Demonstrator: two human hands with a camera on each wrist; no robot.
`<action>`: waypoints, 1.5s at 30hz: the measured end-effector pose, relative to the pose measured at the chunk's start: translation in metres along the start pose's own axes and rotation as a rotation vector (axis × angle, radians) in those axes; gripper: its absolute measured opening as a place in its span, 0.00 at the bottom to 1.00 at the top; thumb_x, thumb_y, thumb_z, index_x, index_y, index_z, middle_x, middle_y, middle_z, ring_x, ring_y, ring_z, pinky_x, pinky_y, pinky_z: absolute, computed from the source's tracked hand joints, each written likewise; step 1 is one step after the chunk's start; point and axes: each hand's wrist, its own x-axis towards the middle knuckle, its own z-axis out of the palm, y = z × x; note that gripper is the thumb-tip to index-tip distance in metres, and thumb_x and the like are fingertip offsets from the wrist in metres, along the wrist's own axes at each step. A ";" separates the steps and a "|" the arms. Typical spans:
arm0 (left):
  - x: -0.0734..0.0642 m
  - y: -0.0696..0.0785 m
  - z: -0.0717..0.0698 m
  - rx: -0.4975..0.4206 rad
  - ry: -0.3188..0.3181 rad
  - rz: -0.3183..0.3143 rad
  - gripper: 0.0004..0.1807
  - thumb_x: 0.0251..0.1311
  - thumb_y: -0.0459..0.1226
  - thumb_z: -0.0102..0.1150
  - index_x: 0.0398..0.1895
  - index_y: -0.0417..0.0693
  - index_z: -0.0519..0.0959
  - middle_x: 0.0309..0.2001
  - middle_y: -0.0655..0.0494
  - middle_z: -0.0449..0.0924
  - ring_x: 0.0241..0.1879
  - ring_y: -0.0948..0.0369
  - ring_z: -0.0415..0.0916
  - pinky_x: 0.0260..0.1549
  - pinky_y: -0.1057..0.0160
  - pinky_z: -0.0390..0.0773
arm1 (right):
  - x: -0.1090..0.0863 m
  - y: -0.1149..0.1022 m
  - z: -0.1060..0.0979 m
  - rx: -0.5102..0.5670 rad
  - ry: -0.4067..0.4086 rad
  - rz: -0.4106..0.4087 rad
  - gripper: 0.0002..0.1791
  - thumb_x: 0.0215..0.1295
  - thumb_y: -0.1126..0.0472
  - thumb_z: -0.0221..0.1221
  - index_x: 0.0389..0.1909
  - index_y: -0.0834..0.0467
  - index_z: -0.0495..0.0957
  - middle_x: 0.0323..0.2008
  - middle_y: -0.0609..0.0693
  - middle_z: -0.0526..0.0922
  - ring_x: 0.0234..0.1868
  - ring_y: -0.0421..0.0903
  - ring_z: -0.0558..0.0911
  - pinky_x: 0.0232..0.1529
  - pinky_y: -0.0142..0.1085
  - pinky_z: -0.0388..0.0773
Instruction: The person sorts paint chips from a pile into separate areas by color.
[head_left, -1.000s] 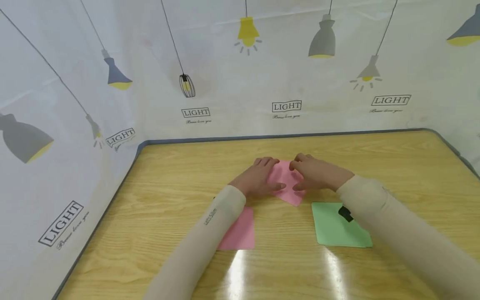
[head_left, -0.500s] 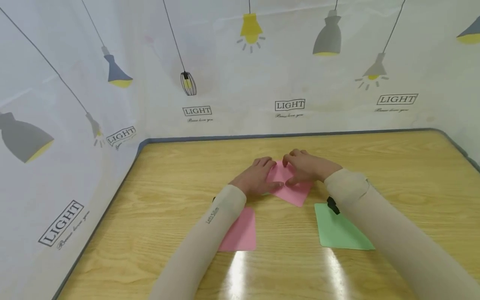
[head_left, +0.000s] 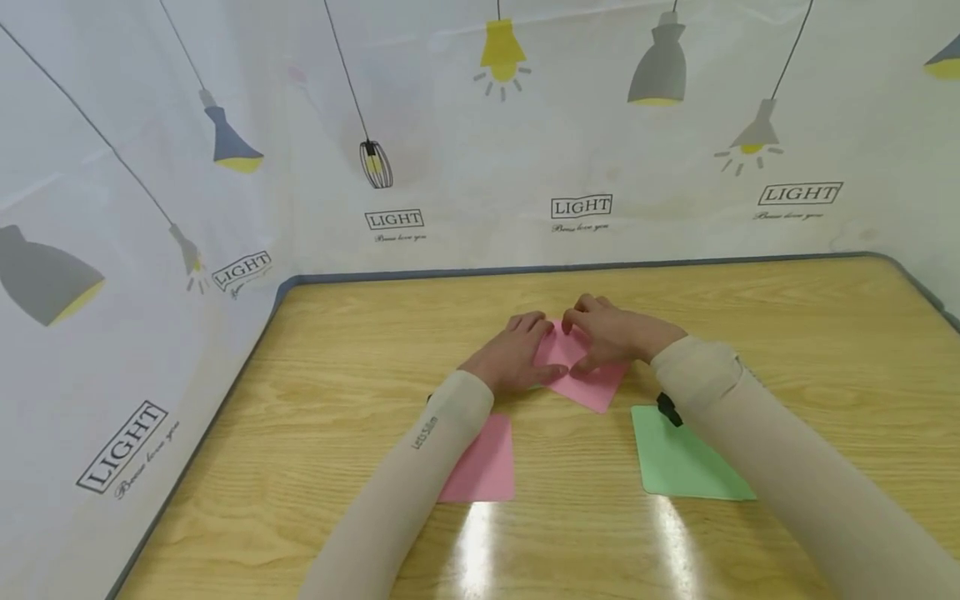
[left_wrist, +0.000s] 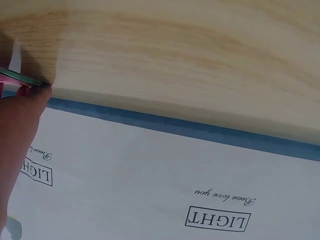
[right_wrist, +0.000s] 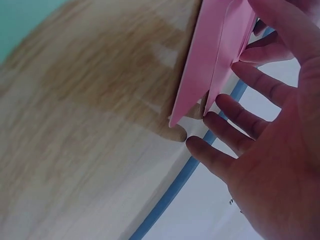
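Note:
At the middle back of the table, pink cards (head_left: 588, 390) stand between both hands in the head view. Two pink card faces (right_wrist: 202, 55) rise at an angle to each other in the right wrist view. My left hand (head_left: 513, 357) holds cards from the left; a green card edge (left_wrist: 22, 77) shows against pink at its fingertips. From the right, my right hand (head_left: 611, 337) pinches a pink card, its thumb on the near face and a bent index finger at the far edge. The other fingers (right_wrist: 212, 155) spread near the table.
A pink card (head_left: 487, 467) lies under the left forearm. Green cards (head_left: 686, 462) lie in a flat stack under the right forearm. A white cloth (head_left: 480, 150) printed with lamps borders the wooden table (head_left: 570, 533) at the back and sides.
My right hand has moved left and slightly away, nearer to the left hand. More pink shows at the right, and a sliver of green appears below the left hand. The left hand stays nearly still.

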 end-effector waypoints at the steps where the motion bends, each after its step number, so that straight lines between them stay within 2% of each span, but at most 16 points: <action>1: 0.000 0.000 0.000 0.001 0.000 -0.004 0.42 0.53 0.65 0.42 0.66 0.50 0.55 0.67 0.53 0.45 0.66 0.57 0.41 0.60 0.60 0.53 | 0.000 0.000 0.000 -0.002 0.000 0.000 0.31 0.43 0.48 0.67 0.50 0.51 0.68 0.51 0.52 0.60 0.51 0.51 0.60 0.47 0.48 0.66; 7: 0.000 0.001 -0.001 -0.003 0.008 -0.010 0.42 0.53 0.65 0.44 0.66 0.50 0.55 0.67 0.53 0.45 0.66 0.57 0.40 0.60 0.60 0.52 | 0.000 0.000 0.002 -0.029 0.023 -0.002 0.30 0.43 0.48 0.67 0.48 0.52 0.69 0.48 0.53 0.61 0.48 0.50 0.61 0.45 0.45 0.67; 12: -0.001 -0.002 0.001 -0.032 0.023 0.015 0.46 0.48 0.66 0.48 0.66 0.50 0.55 0.67 0.52 0.45 0.66 0.57 0.41 0.59 0.60 0.53 | -0.002 -0.003 0.007 -0.082 0.070 -0.019 0.34 0.42 0.46 0.66 0.49 0.54 0.67 0.48 0.55 0.60 0.46 0.51 0.64 0.43 0.43 0.70; 17: -0.004 -0.006 0.004 -0.092 0.033 0.014 0.52 0.38 0.70 0.52 0.66 0.54 0.55 0.67 0.56 0.45 0.65 0.60 0.40 0.58 0.59 0.55 | -0.005 -0.005 0.011 -0.146 0.106 -0.052 0.39 0.44 0.40 0.63 0.54 0.57 0.65 0.53 0.57 0.59 0.50 0.52 0.65 0.48 0.45 0.70; 25: -0.011 -0.005 -0.004 -0.082 0.071 0.041 0.48 0.36 0.70 0.53 0.60 0.55 0.60 0.59 0.58 0.53 0.60 0.61 0.48 0.53 0.63 0.63 | -0.012 -0.010 0.014 -0.166 0.128 -0.117 0.38 0.46 0.35 0.58 0.53 0.56 0.67 0.55 0.55 0.63 0.57 0.52 0.59 0.53 0.44 0.64; 30: -0.027 -0.002 -0.011 -0.036 0.074 0.074 0.44 0.40 0.68 0.52 0.59 0.54 0.61 0.57 0.58 0.54 0.56 0.61 0.53 0.50 0.63 0.66 | -0.020 -0.018 0.014 -0.115 0.158 -0.183 0.36 0.46 0.34 0.57 0.52 0.53 0.68 0.56 0.53 0.63 0.57 0.50 0.59 0.53 0.44 0.64; 35: -0.049 0.000 -0.022 0.035 0.051 0.117 0.45 0.42 0.70 0.47 0.60 0.55 0.61 0.59 0.61 0.56 0.56 0.59 0.53 0.51 0.62 0.65 | -0.029 -0.035 0.016 -0.070 0.159 -0.216 0.35 0.47 0.32 0.56 0.54 0.48 0.68 0.56 0.49 0.61 0.58 0.47 0.57 0.52 0.43 0.65; 38: -0.065 0.001 -0.027 0.072 0.038 0.131 0.44 0.42 0.71 0.46 0.58 0.54 0.62 0.57 0.62 0.60 0.55 0.60 0.54 0.52 0.62 0.63 | -0.034 -0.049 0.019 -0.095 0.164 -0.242 0.38 0.47 0.31 0.55 0.56 0.49 0.66 0.56 0.48 0.61 0.58 0.46 0.58 0.53 0.41 0.65; 41: -0.083 0.004 -0.031 0.089 0.014 0.129 0.42 0.42 0.68 0.50 0.55 0.53 0.63 0.55 0.61 0.60 0.55 0.60 0.54 0.51 0.63 0.64 | -0.038 -0.065 0.024 -0.149 0.162 -0.280 0.40 0.48 0.33 0.54 0.59 0.51 0.64 0.57 0.47 0.62 0.59 0.45 0.57 0.55 0.38 0.62; 45: -0.110 0.007 -0.028 0.074 -0.006 0.115 0.41 0.41 0.65 0.56 0.55 0.51 0.62 0.54 0.58 0.58 0.53 0.60 0.55 0.48 0.63 0.67 | -0.044 -0.086 0.032 -0.185 0.150 -0.334 0.41 0.48 0.35 0.55 0.61 0.52 0.61 0.57 0.48 0.61 0.59 0.44 0.57 0.55 0.36 0.62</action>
